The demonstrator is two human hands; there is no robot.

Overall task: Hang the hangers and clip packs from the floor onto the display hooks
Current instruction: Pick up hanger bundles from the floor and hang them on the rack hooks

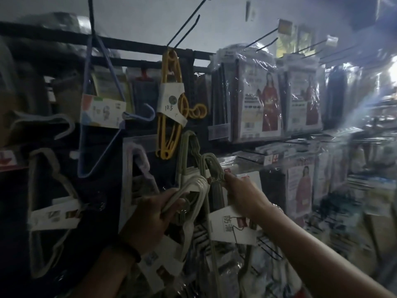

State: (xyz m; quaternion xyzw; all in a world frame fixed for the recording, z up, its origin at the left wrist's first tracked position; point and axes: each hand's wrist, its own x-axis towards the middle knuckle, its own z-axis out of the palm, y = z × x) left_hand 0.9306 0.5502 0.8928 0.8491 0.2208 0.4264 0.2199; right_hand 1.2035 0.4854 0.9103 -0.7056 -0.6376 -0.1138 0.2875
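Note:
My left hand (150, 218) grips a bundle of white hangers (193, 190) by their hook ends, low in the middle of the view. Right beside it, my right hand (240, 192) pinches the neck of a grey-green hanger bundle (211, 166) with a white paper label (232, 229) hanging under my wrist. Above them a yellow hanger pack (169, 100) hangs from a black display hook (184, 29). A blue hanger pack (101, 108) hangs to the left of it. Whether the grey-green bundle sits on a hook is hidden.
Grey hanger packs (47, 211) hang at the left on a dark panel. Packs in clear wrap with a red garment picture (260, 100) fill hooks at the right. Several bare black hooks (264, 37) stick out above them. More wrapped goods crowd the lower right.

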